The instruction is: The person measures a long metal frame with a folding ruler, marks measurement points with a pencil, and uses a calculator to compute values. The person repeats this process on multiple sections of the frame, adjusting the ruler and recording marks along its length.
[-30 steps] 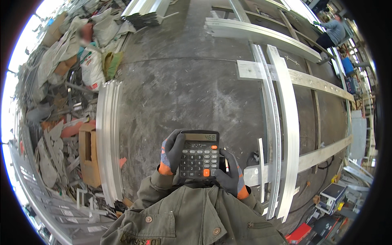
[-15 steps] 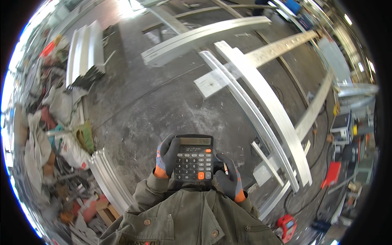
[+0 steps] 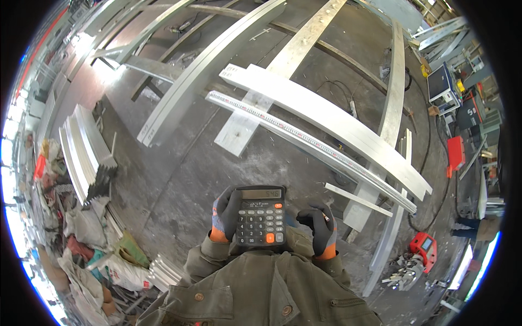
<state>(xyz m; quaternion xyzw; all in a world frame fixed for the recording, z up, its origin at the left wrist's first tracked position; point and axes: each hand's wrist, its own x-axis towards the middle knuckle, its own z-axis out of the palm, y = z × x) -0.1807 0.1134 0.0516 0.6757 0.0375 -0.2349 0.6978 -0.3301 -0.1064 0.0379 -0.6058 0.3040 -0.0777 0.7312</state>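
Observation:
My left hand (image 3: 231, 212), in a dark grey glove with an orange cuff, grips the left edge of a black calculator (image 3: 259, 217) in front of my chest. The calculator lies face up, with digits on its display and grey and orange keys. To its right and apart from it, my right hand (image 3: 319, 225) is closed, gloved the same way. Its curled fingers hold a thin pen-like stick (image 3: 326, 218), of which only a pale tip shows. Beyond my hands, a long tape measure (image 3: 283, 123) with red marks lies along a metal profile.
White metal beams (image 3: 331, 118) rest across crosswise supports (image 3: 239, 130) ahead and to the right. Another long beam (image 3: 201, 68) lies farther left. Scrap and sacks (image 3: 89, 225) pile up at the left. A red device with a screen (image 3: 423, 250) stands on the floor at right.
My right hand has moved away from the calculator's right edge, its fingers now curled. The calculator stays in my left hand. My view has turned to the right.

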